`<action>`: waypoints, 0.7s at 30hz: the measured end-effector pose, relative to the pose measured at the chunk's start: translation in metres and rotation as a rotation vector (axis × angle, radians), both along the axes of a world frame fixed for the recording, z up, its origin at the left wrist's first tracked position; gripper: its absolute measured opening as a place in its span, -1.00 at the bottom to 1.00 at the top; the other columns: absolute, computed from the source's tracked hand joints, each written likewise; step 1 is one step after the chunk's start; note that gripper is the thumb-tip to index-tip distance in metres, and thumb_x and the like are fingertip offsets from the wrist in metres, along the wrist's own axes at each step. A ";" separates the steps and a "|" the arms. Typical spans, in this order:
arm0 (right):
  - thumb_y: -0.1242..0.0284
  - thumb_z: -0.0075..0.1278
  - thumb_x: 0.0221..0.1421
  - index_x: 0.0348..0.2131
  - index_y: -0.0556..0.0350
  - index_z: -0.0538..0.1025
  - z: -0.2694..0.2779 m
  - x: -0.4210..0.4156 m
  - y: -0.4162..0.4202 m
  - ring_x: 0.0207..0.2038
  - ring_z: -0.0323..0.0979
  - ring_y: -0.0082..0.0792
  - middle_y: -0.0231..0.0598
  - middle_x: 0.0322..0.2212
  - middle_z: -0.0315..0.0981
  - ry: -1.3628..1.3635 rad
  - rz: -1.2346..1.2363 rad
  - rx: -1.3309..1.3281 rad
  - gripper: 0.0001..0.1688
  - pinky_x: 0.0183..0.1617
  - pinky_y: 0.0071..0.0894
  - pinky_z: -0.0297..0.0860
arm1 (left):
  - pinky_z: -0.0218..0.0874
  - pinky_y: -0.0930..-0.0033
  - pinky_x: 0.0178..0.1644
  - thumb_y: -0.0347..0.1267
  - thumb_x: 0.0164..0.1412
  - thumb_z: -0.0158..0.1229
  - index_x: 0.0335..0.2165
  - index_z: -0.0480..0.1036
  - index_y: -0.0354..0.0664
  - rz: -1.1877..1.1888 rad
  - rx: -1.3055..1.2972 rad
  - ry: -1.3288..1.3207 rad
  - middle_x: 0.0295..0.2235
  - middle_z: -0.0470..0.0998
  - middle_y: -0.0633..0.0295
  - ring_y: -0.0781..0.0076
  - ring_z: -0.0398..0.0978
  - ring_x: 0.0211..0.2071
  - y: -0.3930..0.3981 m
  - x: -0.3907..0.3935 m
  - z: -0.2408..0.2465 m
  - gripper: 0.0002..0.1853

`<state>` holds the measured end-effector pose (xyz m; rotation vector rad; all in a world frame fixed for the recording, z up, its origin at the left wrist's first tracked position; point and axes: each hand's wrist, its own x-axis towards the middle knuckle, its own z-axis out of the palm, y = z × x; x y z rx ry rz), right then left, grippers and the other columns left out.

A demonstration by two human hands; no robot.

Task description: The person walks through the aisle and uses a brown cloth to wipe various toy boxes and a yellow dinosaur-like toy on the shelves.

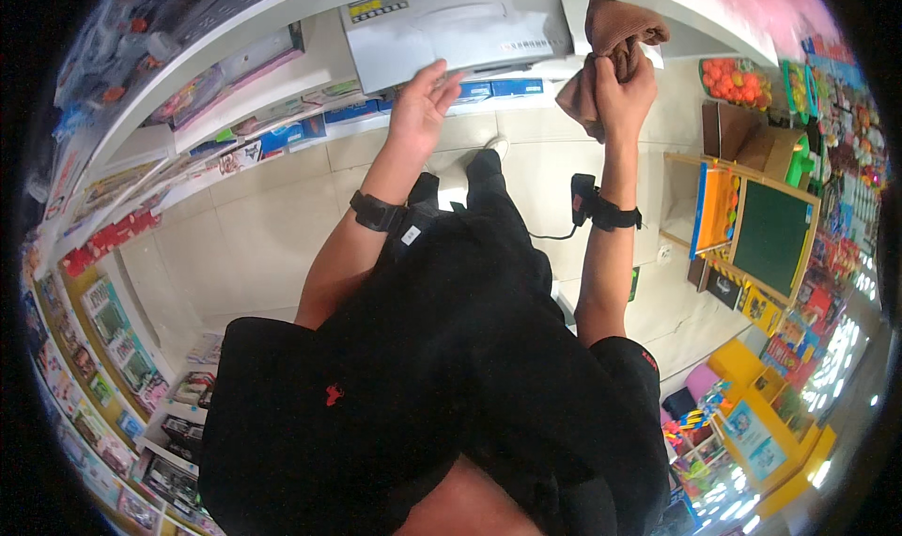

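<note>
My right hand (624, 92) is closed around a bunched brown cloth (581, 95), whose upper folds lie at the white shelf's right end. Beside the near edge of a large grey-white box (461, 29) is my left hand (421, 106), palm partly turned up with its fingers apart; it holds nothing, and whether its fingertips touch the box I cannot tell. The box lies on the white shelf (324, 43) and bears a yellow and black label. Both wrists carry black straps.
Blue boxes (352, 110) line a lower shelf. On the right stand a green chalkboard easel (771, 233), a cardboard box (757, 134) and a basket of orange balls (733, 83). Shelves with packaged goods (116, 324) run along the left. A black cable hangs near my right wrist.
</note>
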<state>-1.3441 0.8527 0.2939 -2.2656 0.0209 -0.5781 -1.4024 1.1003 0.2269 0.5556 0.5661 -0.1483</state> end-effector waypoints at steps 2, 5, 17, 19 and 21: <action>0.36 0.10 -0.26 -0.16 0.33 0.45 -0.004 0.005 0.018 -0.28 0.40 0.07 0.10 -0.38 0.37 -0.023 0.014 -0.103 -0.40 -0.14 -0.15 0.34 | 0.35 0.44 -0.13 -0.40 0.07 0.18 -0.26 0.33 -0.26 -0.045 0.010 -0.026 -0.24 0.41 0.15 0.16 0.43 -0.08 0.006 -0.010 -0.004 -0.73; 0.37 0.07 -0.26 -0.13 0.30 0.42 -0.002 0.001 0.054 -0.27 0.38 0.11 0.12 -0.31 0.31 -0.041 0.030 -0.257 -0.38 -0.16 -0.13 0.35 | 0.34 0.41 -0.12 -0.39 0.08 0.17 -0.29 0.36 -0.25 -0.087 0.028 -0.025 -0.22 0.41 0.22 0.17 0.42 -0.07 0.012 -0.021 -0.007 -0.77; 0.37 0.13 -0.34 -0.09 0.12 0.41 0.011 0.000 0.202 -0.25 0.38 0.01 -0.02 -0.26 0.32 -0.099 0.723 -0.283 -0.32 -0.20 -0.17 0.39 | 0.23 0.42 -0.26 -0.13 0.24 -0.10 -0.17 0.36 -0.07 -0.061 0.187 -0.085 -0.34 0.47 0.35 0.50 0.42 -0.30 0.018 -0.012 -0.015 -0.68; 0.36 0.13 -0.35 -0.10 0.13 0.42 0.013 0.010 0.196 -0.23 0.38 -0.01 -0.01 -0.24 0.32 -0.109 0.807 -0.266 -0.32 -0.19 -0.21 0.39 | 0.24 0.52 -0.40 -0.09 0.21 -0.06 -0.17 0.37 -0.10 -0.191 0.155 -0.177 -0.34 0.48 0.33 0.51 0.45 -0.34 0.024 -0.008 -0.019 -0.63; 0.36 0.12 -0.34 -0.12 0.09 0.45 0.016 0.011 0.174 -0.21 0.38 -0.05 -0.06 -0.20 0.33 -0.067 0.807 -0.299 -0.36 -0.18 -0.23 0.39 | 0.21 0.47 -0.29 -0.15 0.19 -0.03 -0.23 0.40 -0.08 -0.062 0.117 -0.040 -0.32 0.46 0.33 0.48 0.41 -0.28 0.011 -0.008 -0.021 -0.71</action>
